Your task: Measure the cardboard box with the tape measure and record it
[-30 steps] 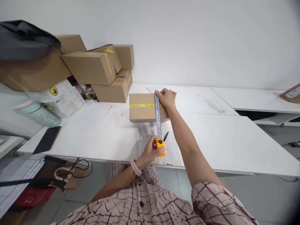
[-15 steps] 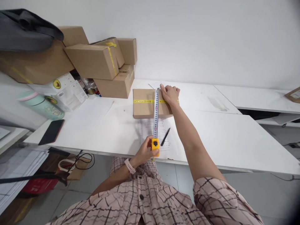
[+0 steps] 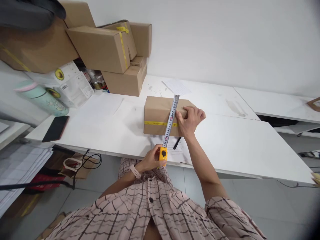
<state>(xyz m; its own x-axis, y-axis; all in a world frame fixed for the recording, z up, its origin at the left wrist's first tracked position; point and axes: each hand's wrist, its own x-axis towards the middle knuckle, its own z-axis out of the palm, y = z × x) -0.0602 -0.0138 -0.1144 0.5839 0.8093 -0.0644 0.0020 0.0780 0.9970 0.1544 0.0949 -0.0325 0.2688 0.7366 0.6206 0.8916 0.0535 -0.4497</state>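
My left hand is closed around a yellow tape measure near the table's front edge. Its metal blade is drawn out and slants away across a small cardboard box, which has yellow tape along it. My right hand grips the right end of that box, thumb beside the blade and fingers over the top. The blade's free end is past the far side of the box. Partly under the box, a black pen lies on a printed sheet.
On the left, cardboard boxes are stacked against the wall, near a mint green bottle and a dark phone. Another paper lies behind the small box on the white table. A black cable hangs below the edge.
My right hand has moved off the blade's far end onto the box's right end. The box has turned and tilted, its taped face now toward me. The blade slants more.
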